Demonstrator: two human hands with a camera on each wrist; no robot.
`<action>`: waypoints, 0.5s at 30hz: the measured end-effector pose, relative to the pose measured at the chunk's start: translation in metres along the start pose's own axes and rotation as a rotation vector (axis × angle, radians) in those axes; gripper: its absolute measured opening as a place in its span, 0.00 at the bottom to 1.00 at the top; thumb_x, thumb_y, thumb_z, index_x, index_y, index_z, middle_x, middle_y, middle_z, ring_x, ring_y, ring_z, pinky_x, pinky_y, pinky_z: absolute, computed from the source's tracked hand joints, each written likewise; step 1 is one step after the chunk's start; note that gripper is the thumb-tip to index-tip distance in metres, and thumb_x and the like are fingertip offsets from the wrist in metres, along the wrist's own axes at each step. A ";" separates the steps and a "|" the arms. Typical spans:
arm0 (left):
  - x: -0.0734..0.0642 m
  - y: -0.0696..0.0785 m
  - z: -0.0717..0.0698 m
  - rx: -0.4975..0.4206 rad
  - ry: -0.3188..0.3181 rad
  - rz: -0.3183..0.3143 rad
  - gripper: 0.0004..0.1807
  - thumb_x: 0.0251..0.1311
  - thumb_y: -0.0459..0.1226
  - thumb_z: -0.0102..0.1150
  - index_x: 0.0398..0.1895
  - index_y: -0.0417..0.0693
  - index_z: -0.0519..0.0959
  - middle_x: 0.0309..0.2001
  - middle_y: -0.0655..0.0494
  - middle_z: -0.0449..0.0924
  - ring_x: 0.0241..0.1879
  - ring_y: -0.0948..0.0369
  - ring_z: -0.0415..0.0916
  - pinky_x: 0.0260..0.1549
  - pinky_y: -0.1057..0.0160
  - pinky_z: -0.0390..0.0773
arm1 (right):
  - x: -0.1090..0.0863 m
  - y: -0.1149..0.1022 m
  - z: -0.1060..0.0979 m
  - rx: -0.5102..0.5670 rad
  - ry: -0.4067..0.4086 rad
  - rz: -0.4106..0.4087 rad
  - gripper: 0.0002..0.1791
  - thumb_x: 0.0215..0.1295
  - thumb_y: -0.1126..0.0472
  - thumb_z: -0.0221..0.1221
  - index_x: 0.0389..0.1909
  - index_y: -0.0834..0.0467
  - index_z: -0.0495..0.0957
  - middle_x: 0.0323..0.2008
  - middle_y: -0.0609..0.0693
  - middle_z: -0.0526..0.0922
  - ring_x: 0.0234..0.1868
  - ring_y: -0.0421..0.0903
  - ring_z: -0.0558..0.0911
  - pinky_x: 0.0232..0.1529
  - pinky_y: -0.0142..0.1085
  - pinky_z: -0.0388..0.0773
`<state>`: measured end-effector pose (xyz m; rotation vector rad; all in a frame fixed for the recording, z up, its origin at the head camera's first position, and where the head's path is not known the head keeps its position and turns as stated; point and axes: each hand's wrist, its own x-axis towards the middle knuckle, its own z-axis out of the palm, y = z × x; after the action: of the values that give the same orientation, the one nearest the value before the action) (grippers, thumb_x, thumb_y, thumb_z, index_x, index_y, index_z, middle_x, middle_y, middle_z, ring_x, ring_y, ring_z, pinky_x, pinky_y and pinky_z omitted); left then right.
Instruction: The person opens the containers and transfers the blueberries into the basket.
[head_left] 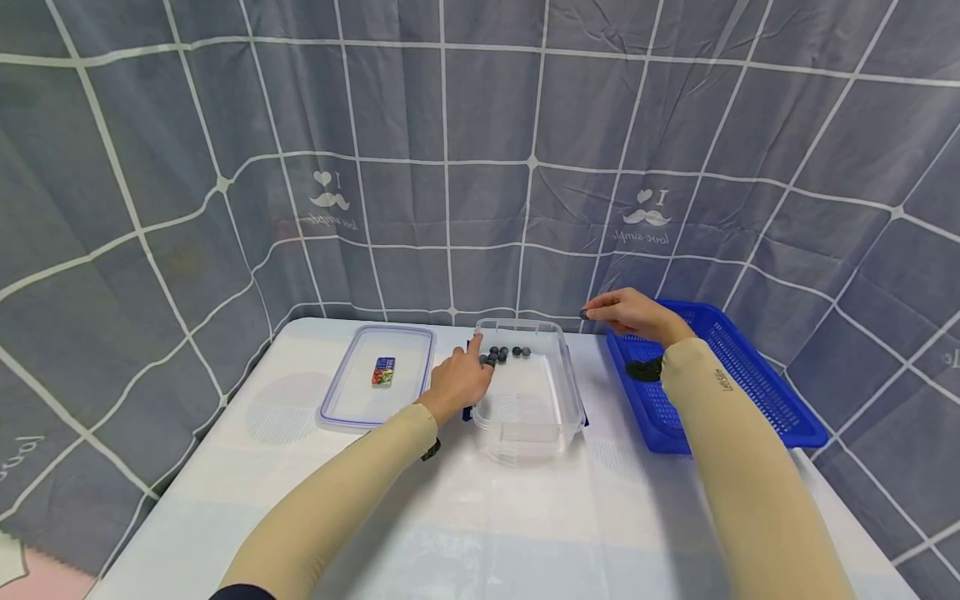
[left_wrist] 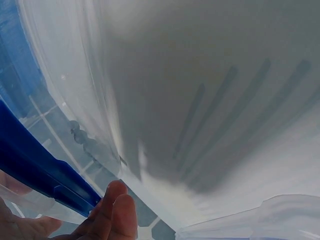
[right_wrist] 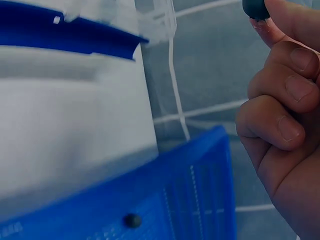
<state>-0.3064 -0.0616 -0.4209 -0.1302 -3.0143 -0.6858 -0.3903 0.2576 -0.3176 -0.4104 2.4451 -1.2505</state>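
A clear plastic container (head_left: 532, 396) stands on the table with several blueberries (head_left: 502, 355) toward its far left end. My left hand (head_left: 459, 382) grips its left wall, the thumb side reaching over the rim. In the left wrist view, those fingers (left_wrist: 122, 215) lie against the blue latch (left_wrist: 45, 160). Between thumb and index finger, my right hand (head_left: 632, 313) pinches one blueberry (right_wrist: 256, 8), raised between the container and the blue basket (head_left: 806, 435). The other right fingers are curled. One more blueberry (right_wrist: 132, 220) lies in the basket.
Left of the container lies a clear lid (head_left: 360, 392) with a colourful label (head_left: 383, 372). A white cloth covers the table (head_left: 450, 533). Behind it hangs a grey checked curtain (head_left: 487, 200), close to the far edge.
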 end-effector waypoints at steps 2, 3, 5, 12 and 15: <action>0.000 0.000 0.000 -0.002 -0.001 0.002 0.35 0.73 0.48 0.40 0.81 0.56 0.50 0.62 0.38 0.73 0.33 0.51 0.76 0.34 0.49 0.77 | -0.004 0.006 -0.004 0.007 0.010 0.005 0.27 0.74 0.54 0.58 0.67 0.65 0.72 0.14 0.42 0.59 0.14 0.40 0.57 0.22 0.37 0.58; 0.000 0.000 0.000 -0.004 -0.002 0.003 0.35 0.73 0.48 0.40 0.81 0.56 0.50 0.62 0.38 0.73 0.33 0.51 0.76 0.34 0.49 0.77 | -0.006 0.009 -0.006 0.010 0.018 0.011 0.27 0.74 0.54 0.58 0.67 0.65 0.71 0.14 0.42 0.59 0.14 0.40 0.57 0.22 0.37 0.58; 0.000 -0.001 -0.001 -0.007 -0.005 0.003 0.35 0.73 0.48 0.40 0.82 0.56 0.50 0.63 0.38 0.73 0.33 0.51 0.76 0.35 0.49 0.77 | -0.009 0.015 -0.010 0.017 0.031 0.019 0.28 0.74 0.54 0.57 0.68 0.66 0.70 0.14 0.42 0.59 0.14 0.40 0.57 0.22 0.36 0.58; 0.000 0.000 -0.001 -0.015 -0.009 -0.002 0.36 0.72 0.48 0.41 0.81 0.57 0.50 0.63 0.38 0.73 0.35 0.50 0.77 0.36 0.48 0.78 | -0.023 0.038 -0.022 0.027 0.074 0.088 0.28 0.75 0.52 0.56 0.69 0.64 0.69 0.16 0.41 0.59 0.17 0.39 0.59 0.26 0.35 0.63; 0.000 -0.001 -0.002 -0.018 -0.011 -0.003 0.36 0.72 0.48 0.41 0.81 0.57 0.50 0.63 0.38 0.73 0.34 0.51 0.76 0.35 0.49 0.77 | -0.029 0.047 -0.027 0.026 0.083 0.117 0.29 0.76 0.51 0.55 0.70 0.65 0.68 0.17 0.41 0.62 0.18 0.39 0.61 0.28 0.35 0.65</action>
<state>-0.3066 -0.0628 -0.4197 -0.1302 -3.0199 -0.7144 -0.3807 0.3157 -0.3365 -0.2091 2.4793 -1.2717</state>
